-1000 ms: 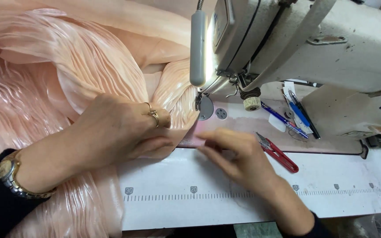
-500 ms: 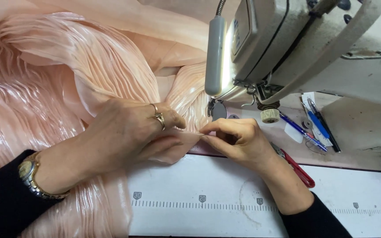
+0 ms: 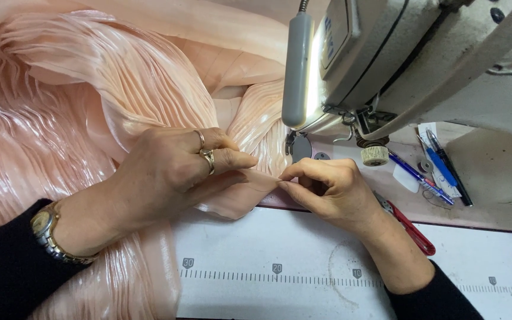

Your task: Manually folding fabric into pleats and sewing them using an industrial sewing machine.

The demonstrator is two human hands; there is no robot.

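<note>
Both hands hold the peach fabric (image 3: pixel 120 89) edge just before the sewing machine (image 3: pixel 386 53): left hand (image 3: pixel 173 172) pressing, right hand (image 3: pixel 327 189) fingers pinching it; not yet under the needle

Bright, even light; the lamp (image 3: pixel 299 65) on the sewing machine (image 3: pixel 422 59) glows, throwing glare along the machine's face. The pleated fabric (image 3: pixel 90 89) shines with highlights. Soft shadows lie under the hands. Focus is sharp throughout.
</note>
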